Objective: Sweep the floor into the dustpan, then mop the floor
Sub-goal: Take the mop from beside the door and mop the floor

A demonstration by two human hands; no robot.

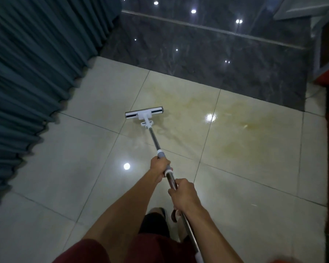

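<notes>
Mopping is under way: the mop [156, 141] stands with its flat white head [144, 112] down on the pale floor tiles [68, 149], near the yellowish wet streaks [235, 128]. Its steel pole looks stiff and light, probably slick where bare, so the grey grip sleeve is the surer hold. The left hand [160, 168] curls its fingers around that sleeve; the right hand [182, 192] wraps the bare pole lower down. Teal curtains [36, 73] hang at the left
</notes>
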